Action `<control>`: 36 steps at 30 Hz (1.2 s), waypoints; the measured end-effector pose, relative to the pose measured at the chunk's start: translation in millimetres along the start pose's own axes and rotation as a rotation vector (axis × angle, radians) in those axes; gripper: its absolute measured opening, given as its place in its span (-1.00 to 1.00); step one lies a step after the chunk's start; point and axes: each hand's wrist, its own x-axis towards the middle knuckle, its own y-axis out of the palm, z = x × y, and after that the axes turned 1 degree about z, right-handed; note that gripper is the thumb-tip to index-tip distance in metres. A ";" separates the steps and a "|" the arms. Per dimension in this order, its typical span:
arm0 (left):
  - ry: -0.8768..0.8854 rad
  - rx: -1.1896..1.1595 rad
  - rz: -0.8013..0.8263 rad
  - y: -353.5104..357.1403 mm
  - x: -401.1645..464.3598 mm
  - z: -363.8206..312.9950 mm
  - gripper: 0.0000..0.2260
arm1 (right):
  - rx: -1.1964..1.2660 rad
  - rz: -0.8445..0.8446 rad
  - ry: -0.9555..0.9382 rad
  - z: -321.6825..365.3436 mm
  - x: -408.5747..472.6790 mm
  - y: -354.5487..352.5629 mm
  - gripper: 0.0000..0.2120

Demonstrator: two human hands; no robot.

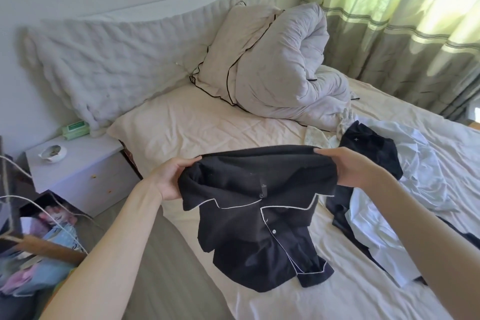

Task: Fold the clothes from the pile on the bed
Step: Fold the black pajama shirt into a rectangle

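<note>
Held up over the cream bed (pixel 259 304): black shirt (pixel 257 215) with white piping, hem trailing on the sheet. Left hand (pixel 170 179) and right hand (pixel 348 166) each curled round a shoulder edge, pinching cloth. To the right, pile (pixel 389 163) of dark and white clothes.

Black shirt (pixel 259 215) with white piping, cream sheet (pixel 207 122), green-striped curtain (pixel 402 34)

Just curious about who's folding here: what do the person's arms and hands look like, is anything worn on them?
Both forearms are bare, with no sleeves in view. The left hand and right hand wear no gloves, and no rings, watch or bracelets are visible.
</note>
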 end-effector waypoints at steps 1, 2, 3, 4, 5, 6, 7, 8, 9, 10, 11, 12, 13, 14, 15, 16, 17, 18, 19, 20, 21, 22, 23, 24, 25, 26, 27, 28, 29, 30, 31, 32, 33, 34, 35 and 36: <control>-0.017 0.053 -0.022 -0.7 -0.6 -1.7 -0.86 | -0.047 -0.017 0.011 1.4 -0.4 -1.0 -0.75; -0.032 0.110 -0.048 -1.6 -1.4 -3.2 -0.85 | -0.111 -0.027 0.006 2.1 -0.6 -1.8 -0.71; -0.037 0.164 -0.079 -3.0 -1.6 -3.9 -0.85 | -0.175 -0.030 -0.018 2.2 -0.6 -2.2 -0.69; -0.017 0.212 -0.117 -4.4 -0.6 -3.5 -0.86 | -0.228 -0.030 -0.051 1.8 -0.5 -2.2 -0.66; 0.028 0.253 -0.161 -4.9 0.7 -2.6 -0.87 | -0.263 -0.016 -0.084 1.3 -0.8 -2.1 -0.62; 0.076 0.291 -0.204 -4.5 1.5 -0.8 -0.89 | -0.277 0.019 -0.104 0.6 -1.6 -1.4 -0.58; 0.117 0.331 -0.234 -4.3 2.0 0.9 -0.90 | -0.290 0.065 -0.117 0.2 -2.9 0.5 -0.55; 0.150 0.384 -0.240 -3.0 1.7 2.1 -0.88 | -0.338 0.104 -0.131 -0.2 -4.4 3.9 -0.52; 0.176 0.463 -0.228 -2.0 0.7 2.8 -0.81 | -0.453 0.115 -0.156 -0.6 -5.7 7.9 -0.50; 0.199 0.570 -0.210 -1.0 -0.4 2.6 -0.72 | -0.626 0.099 -0.190 -0.5 -7.5 13.3 -0.49; 0.222 0.702 -0.200 -0.3 -1.7 1.9 -0.63 | -0.817 0.075 -0.225 0.0 -8.6 19.6 -0.48; 0.241 0.854 -0.199 0.8 -2.7 0.8 -0.58 | -0.993 0.054 -0.251 0.3 -9.4 24.8 -0.47; 0.250 1.026 -0.216 1.3 -2.9 0.7 -0.52 | -1.165 0.033 -0.271 -0.5 -8.9 28.1 -0.45; 0.254 1.193 -0.254 1.2 -2.0 1.7 -0.45 | -1.342 -0.003 -0.304 -1.9 -8.2 30.3 -0.44; 0.268 1.332 -0.313 1.7 -1.1 2.9 -0.43 | -1.516 -0.056 -0.356 -2.4 -8.3 31.2 -0.46; 0.319 1.449 -0.391 3.0 -0.5 4.3 -0.46 | -1.655 -0.129 -0.437 -0.7 -9.2 31.3 -0.53; 0.421 1.545 -0.480 4.7 -0.9 4.4 -0.53 | -1.733 -0.210 -0.539 3.6 -11.0 31.9 -0.61; 0.544 1.614 -0.559 7.2 -2.1 2.5 -0.62 | -1.756 -0.283 -0.639 9.4 -12.6 32.5 -0.69; 0.657 1.662 -0.620 10.2 -4.5 -1.9 -0.68 | -1.751 -0.336 -0.721 16.7 -14.5 33.2 -0.74; 0.747 1.704 -0.662 14.3 -7.7 -8.8 -0.69 | -1.739 -0.370 -0.779 25.3 -16.9 34.5 -0.76; 0.817 1.748 -0.694 19.1 -11.0 -18.0 -0.68 | -1.727 -0.393 -0.827 34.6 -19.8 36.2 -0.78; 0.875 1.787 -0.726 25.6 -14.6 -29.6 -0.66 | -1.716 -0.416 -0.883 44.6 -22.6 38.0 -0.80; 0.927 1.808 -0.761 33.8 -18.4 -42.6 -0.65 | -1.708 -0.449 -0.944 55.5 -24.8 40.1 -0.82; 0.976 1.815 -0.796 42.3 -22.4 -56.5 -0.65 | -1.706 -0.499 -1.006 67.4 -26.6 43.0 -0.84; 1.029 1.814 -0.829 50.9 -26.3 -70.4 -0.67 | -1.713 -0.564 -1.065 80.1 -28.5 46.5 -0.87; 1.091 1.806 -0.866 58.9 -30.6 -83.1 -0.70 | -1.724 -0.642 -1.128 93.0 -31.2 51.2 -0.90; 1.153 1.786 -0.910 66.4 -35.1 -94.8 -0.74 | -1.734 -0.723 -1.191 105.4 -34.1 56.1 -0.91; 1.203 1.749 -0.959 73.5 -39.5 -104.9 -0.77 | -1.737 -0.797 -1.246 117.4 -37.2 61.2 -0.89; 1.226 1.690 -1.003 79.7 -43.2 -114.0 -0.79 | -1.737 -0.857 -1.294 127.8 -41.0 66.1 -0.86; 1.221 1.603 -1.038 85.8 -45.9 -121.9 -0.80 | -1.746 -0.893 -1.328 136.8 -44.4 70.1 -0.83; 1.192 1.486 -1.040 90.9 -46.6 -128.7 -0.81 | -1.775 -0.904 -1.328 144.6 -47.1 73.0 -0.81; 1.140 1.346 -0.991 94.8 -46.4 -134.6 -0.83 | -1.829 -0.895 -1.286 150.3 -48.2 75.4 -0.81; 1.055 1.213 -0.890 98.6 -45.8 -140.0 -0.81 | -1.885 -0.864 -1.211 154.5 -48.4 77.3 -0.80; 0.963 1.109 -0.760 102.3 -45.7 -145.0 -0.75 | -1.914 -0.828 -1.127 158.0 -48.5 79.0 -0.79; 0.895 1.056 -0.644 104.5 -46.3 -149.4 -0.70 | -1.900 -0.811 -1.062 161.0 -48.9 79.9 -0.79; 0.861 1.069 -0.566 106.4 -49.4 -153.5 -0.68 | -1.849 -0.810 -1.007 165.0 -50.0 79.9 -0.81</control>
